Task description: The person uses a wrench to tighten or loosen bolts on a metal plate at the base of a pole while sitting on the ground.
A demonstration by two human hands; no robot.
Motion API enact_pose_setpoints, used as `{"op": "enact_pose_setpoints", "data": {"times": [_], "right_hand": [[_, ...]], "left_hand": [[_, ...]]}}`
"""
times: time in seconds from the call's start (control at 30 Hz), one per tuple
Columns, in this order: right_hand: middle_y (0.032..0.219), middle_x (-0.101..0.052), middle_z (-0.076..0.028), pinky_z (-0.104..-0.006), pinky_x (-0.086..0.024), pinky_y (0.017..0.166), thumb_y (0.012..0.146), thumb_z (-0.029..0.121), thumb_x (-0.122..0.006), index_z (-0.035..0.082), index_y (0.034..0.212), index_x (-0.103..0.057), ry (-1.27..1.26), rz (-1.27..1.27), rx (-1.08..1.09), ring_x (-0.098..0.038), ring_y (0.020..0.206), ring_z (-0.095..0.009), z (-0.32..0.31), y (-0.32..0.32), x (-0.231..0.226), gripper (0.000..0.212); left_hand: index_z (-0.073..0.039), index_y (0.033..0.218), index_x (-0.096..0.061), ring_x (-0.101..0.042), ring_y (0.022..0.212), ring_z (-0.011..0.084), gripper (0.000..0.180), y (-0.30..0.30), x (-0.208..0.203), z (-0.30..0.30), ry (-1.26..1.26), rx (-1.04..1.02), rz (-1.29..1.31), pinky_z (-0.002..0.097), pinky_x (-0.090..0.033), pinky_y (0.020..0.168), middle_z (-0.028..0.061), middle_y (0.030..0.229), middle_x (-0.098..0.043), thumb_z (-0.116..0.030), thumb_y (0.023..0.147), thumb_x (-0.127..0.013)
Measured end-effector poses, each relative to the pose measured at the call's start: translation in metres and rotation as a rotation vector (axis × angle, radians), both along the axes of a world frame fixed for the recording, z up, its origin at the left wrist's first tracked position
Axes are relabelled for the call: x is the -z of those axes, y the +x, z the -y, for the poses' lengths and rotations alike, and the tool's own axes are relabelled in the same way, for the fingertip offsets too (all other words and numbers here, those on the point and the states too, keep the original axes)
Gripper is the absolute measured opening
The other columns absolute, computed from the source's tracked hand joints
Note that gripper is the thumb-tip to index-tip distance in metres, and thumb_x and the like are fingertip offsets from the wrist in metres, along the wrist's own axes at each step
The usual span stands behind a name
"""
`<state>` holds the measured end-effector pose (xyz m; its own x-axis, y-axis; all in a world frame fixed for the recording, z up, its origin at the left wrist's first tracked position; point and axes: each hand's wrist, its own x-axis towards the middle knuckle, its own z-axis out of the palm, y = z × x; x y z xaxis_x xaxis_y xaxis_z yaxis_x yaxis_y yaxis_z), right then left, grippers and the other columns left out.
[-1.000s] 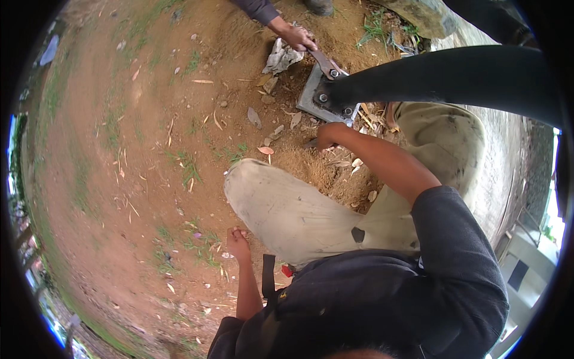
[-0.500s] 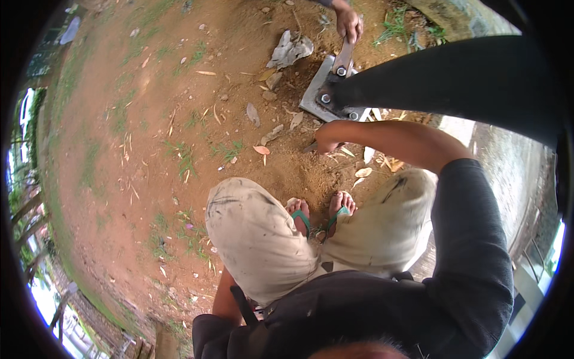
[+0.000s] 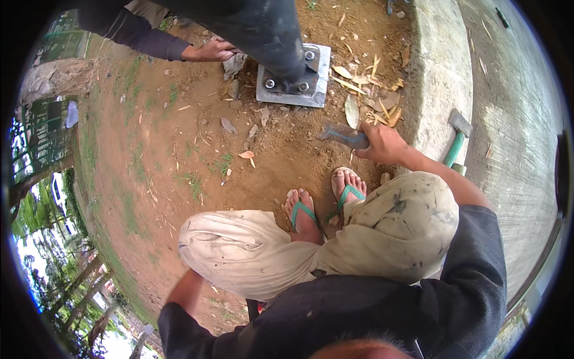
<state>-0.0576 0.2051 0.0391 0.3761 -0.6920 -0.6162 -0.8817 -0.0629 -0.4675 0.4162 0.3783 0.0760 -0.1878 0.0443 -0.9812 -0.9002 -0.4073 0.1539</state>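
Note:
I squat on bare earth in green flip-flops [image 3: 305, 214]. My right hand [image 3: 382, 143] is closed around a grey flat-bladed tool [image 3: 342, 135], like a trowel, held low over the dirt in front of my feet. My left forearm [image 3: 184, 291] reaches down behind my left knee, and the hand itself is hidden. Ahead stands a dark pole [image 3: 263, 30] on a square metal base plate [image 3: 317, 78] with bolts. Another person's hand [image 3: 210, 50] rests by a crumpled grey rag [image 3: 234, 63] beside the plate.
A hammer [image 3: 457, 139] with a green handle lies on the concrete kerb [image 3: 439, 78] to the right. Dry leaves [image 3: 365, 84] and wood chips litter the soil around the plate. Grass and a fence run along the left.
The view has swung, bringing my feet and the kerb into sight. My right hand has drawn back from the base plate toward my feet. The other person's hand stays by the rag.

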Motion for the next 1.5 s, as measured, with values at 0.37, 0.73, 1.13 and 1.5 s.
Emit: {"op": "enact_pose_setpoints", "data": {"times": [0.37, 0.73, 1.13, 1.5], "right_hand": [[0.101, -0.070, -0.026, -0.0517, -0.054, 0.088, 0.084, 0.042, -0.076, 0.001, 0.127, -0.051, -0.227, -0.054, 0.049, -0.069, 0.094, -0.045, 0.042, -0.004, -0.010, 0.064], [0.092, -0.074, -0.023, -0.0404, -0.057, 0.078, 0.080, 0.030, -0.081, -0.007, 0.132, -0.057, -0.286, 0.201, 0.072, -0.073, 0.080, -0.029, 0.062, 0.003, 0.023, 0.068], [0.098, -0.073, -0.024, -0.0456, -0.056, 0.086, 0.074, 0.034, -0.081, -0.001, 0.126, -0.064, -0.338, 0.165, -0.098, -0.073, 0.091, -0.038, 0.112, 0.001, 0.005, 0.065], [0.093, -0.074, -0.023, -0.0418, -0.055, 0.083, 0.075, 0.032, -0.085, -0.003, 0.131, -0.061, -0.299, 0.135, -0.061, -0.073, 0.086, -0.033, 0.105, 0.007, -0.003, 0.070]], "left_hand": [[-0.004, 0.149, -0.047, -0.060, 0.130, 0.0278, 0.064, -0.163, 0.079, 0.209, -0.292, -0.799, -0.739, 0.0432, -0.049, 0.111, 0.0180, 0.140, -0.061, -0.048, 0.104, -0.059], [-0.008, 0.123, -0.058, -0.065, 0.110, 0.0215, 0.033, -0.246, 0.138, 0.208, -0.135, -1.595, -0.903, 0.0354, -0.059, 0.094, 0.0076, 0.115, -0.064, -0.029, 0.101, -0.070], [-0.005, 0.125, -0.056, -0.065, 0.109, 0.0216, 0.033, -0.262, 0.122, 0.226, -0.135, -1.730, -0.891, 0.0293, -0.064, 0.091, 0.0099, 0.122, -0.060, -0.021, 0.100, -0.071], [-0.006, 0.124, -0.058, -0.065, 0.106, 0.0210, 0.033, -0.263, 0.129, 0.224, -0.113, -1.760, -0.913, 0.0332, -0.063, 0.089, 0.0091, 0.119, -0.063, -0.022, 0.099, -0.073]]}}
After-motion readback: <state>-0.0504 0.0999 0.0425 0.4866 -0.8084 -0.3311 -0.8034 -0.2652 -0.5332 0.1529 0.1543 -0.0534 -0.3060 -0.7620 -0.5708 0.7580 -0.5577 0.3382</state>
